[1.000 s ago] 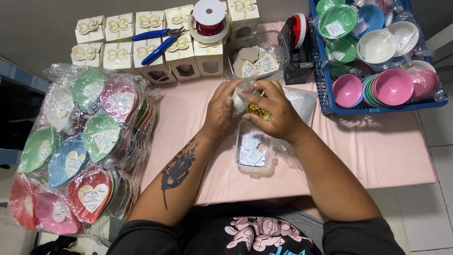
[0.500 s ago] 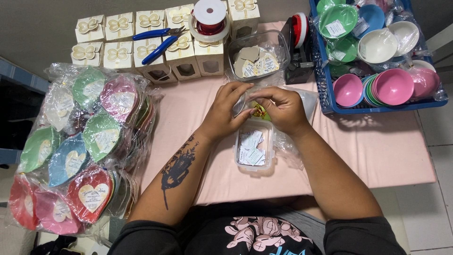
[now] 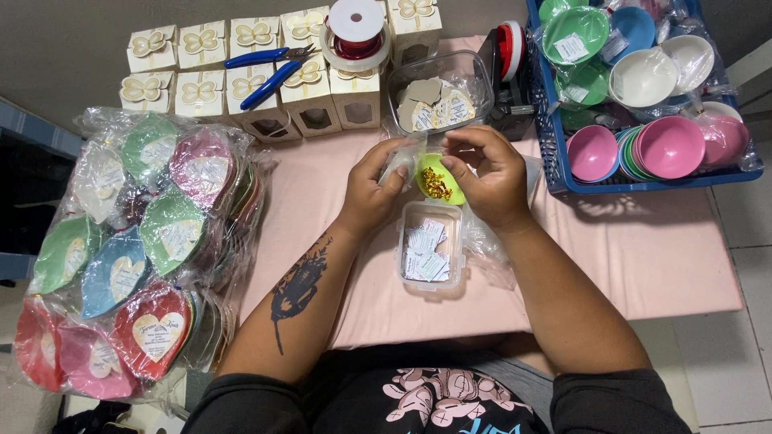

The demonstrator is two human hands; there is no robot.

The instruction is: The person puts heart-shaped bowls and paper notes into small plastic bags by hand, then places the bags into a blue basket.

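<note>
Fingers of the left hand (image 3: 371, 189) and right hand (image 3: 490, 173) pinch clear wrap (image 3: 402, 161) around a small green bowl (image 3: 440, 178) with gold pieces, held between them above the tag box (image 3: 430, 255) on the desk (image 3: 643, 257).

Your table (image 3: 643, 257), pink cloth: gift boxes (image 3: 241, 72) at 11 o'clock, blue basket (image 3: 555, 153) at 2, clear card tub (image 3: 433, 255) at centre.

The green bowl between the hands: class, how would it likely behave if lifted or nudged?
The green bowl looks like thin plastic, so probably light and stiff. Its rounded underside may rock or tip easily, spilling the gold bits. The clear wrap at the left hand could make it slippery.
</note>
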